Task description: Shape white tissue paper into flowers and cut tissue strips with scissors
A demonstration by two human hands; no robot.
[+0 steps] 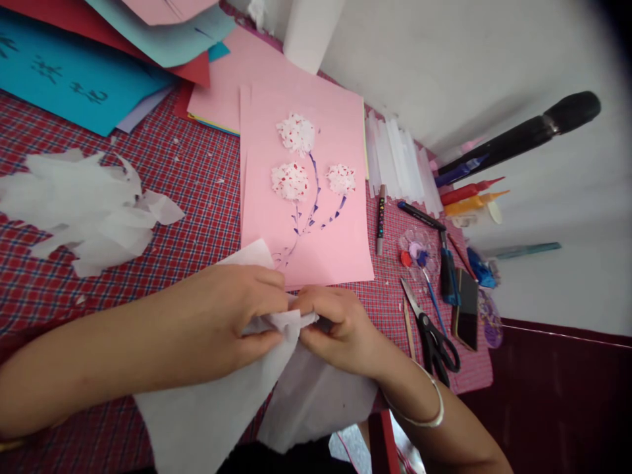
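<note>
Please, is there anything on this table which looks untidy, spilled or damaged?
Small, irregular white scraps lie scattered on the red plaid tablecloth, some beside the ragged heap of thin white paper, so they look like stray litter. No spill stands out.

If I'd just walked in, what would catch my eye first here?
Probably the three white flowers, flecked with red, on the pink sheet just beyond the hands. Next, the left hand and right hand pinching thin white paper between them, in the foreground. Off to the left, a heap of white pieces stands out against the checked cloth.
</note>
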